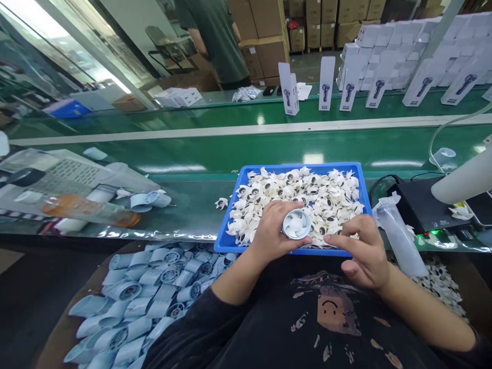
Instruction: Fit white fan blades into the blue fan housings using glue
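My left hand (268, 229) is wrapped around a short light-blue fan housing (308, 229), held with its round mouth toward me. A white fan wheel (295, 224) sits inside that mouth. To the right, my right hand (364, 252) points its index finger at the housing, with the fingertip just apart from it. Its thumb stands away from the curled other fingers, and nothing shows in its grasp. Both hands are over the near edge of a blue tray (365, 187) heaped with white fan wheels (265, 192). One loose fan wheel (221, 203) lies left of the tray.
Below on the left, many light-blue housings (149, 279) fill a brown container. A black box (423, 202), a plastic-wrapped roll (400, 236) and a white pipe stand right. Left are an orange-tinted bottle (90, 209) and more housings. White boxes (326, 84) and a person (217, 43) are beyond.
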{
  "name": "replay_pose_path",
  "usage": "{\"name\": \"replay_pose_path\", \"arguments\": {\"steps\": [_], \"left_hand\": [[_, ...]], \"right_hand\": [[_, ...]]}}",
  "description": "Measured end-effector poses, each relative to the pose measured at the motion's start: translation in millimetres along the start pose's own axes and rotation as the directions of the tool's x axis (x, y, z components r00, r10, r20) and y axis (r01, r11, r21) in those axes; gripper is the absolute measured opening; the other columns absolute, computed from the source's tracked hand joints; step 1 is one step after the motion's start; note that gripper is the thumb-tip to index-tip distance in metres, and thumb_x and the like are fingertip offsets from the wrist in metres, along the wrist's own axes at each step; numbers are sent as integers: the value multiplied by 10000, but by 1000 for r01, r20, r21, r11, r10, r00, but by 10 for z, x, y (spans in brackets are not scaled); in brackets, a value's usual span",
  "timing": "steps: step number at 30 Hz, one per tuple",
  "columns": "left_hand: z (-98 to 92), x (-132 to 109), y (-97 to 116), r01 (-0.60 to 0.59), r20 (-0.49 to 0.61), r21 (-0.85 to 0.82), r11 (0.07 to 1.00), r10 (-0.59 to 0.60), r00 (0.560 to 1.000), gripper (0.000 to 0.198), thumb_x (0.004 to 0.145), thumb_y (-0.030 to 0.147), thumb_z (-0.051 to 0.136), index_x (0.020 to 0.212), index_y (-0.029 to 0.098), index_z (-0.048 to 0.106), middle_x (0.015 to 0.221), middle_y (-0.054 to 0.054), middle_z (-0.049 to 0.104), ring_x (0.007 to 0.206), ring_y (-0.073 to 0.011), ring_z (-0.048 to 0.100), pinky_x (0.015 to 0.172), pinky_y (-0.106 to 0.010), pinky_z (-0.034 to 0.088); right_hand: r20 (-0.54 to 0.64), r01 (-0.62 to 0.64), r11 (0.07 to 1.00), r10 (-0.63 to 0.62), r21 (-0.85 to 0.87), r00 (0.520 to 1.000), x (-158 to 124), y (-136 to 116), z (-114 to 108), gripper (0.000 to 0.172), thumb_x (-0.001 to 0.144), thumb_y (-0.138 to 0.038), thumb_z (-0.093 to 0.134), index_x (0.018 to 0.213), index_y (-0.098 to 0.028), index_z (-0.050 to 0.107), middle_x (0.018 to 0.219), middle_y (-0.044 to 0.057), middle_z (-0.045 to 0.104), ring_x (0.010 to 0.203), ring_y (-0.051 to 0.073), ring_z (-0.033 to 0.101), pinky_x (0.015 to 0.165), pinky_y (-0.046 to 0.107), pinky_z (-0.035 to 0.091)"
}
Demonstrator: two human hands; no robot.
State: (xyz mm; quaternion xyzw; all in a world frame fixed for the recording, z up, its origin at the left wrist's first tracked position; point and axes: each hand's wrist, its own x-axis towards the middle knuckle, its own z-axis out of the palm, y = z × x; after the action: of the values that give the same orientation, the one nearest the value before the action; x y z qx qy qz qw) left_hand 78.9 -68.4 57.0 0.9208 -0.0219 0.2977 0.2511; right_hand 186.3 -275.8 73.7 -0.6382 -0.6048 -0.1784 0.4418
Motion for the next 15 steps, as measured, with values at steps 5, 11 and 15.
{"name": "replay_pose_path", "arguments": {"steps": [5, 11, 15], "left_hand": [[-174, 496, -502, 284, 38, 132, 950, -291, 956, 599, 736, 590, 701, 1196, 220, 594, 1127, -100, 592, 1080, -283, 576, 955, -455, 476], [255, 1657, -1057, 447, 237, 203, 871, -487, 841, 640, 907, 263, 545, 1470, 161, 257, 1369, -130, 517, 1153, -220, 582, 982, -348, 476], [664, 2051, -1127, 343, 445, 263, 902, -429, 786, 431, 917, 324, 597, 1309, 170, 507, 1337, -119, 545, 1180, -263, 564, 997, -481, 476]], "right_hand": [[-40, -158, 985, 161, 65, 986, -358, 98, -16, 295, 985, -322, 412, 1010, -172, 664, 850, 56, 509, 788, 167, 525, 687, 308, 452], [-119, -115, 992, 119, 44, 986, -492, 54, 19, 188, 919, -231, 482, 973, -183, 656, 815, 52, 539, 741, 162, 555, 651, 305, 501], [-56, -108, 993, 110, 46, 992, -478, 17, 36, 160, 900, -210, 490, 977, -204, 631, 816, 53, 572, 739, 173, 581, 635, 316, 524]]}}
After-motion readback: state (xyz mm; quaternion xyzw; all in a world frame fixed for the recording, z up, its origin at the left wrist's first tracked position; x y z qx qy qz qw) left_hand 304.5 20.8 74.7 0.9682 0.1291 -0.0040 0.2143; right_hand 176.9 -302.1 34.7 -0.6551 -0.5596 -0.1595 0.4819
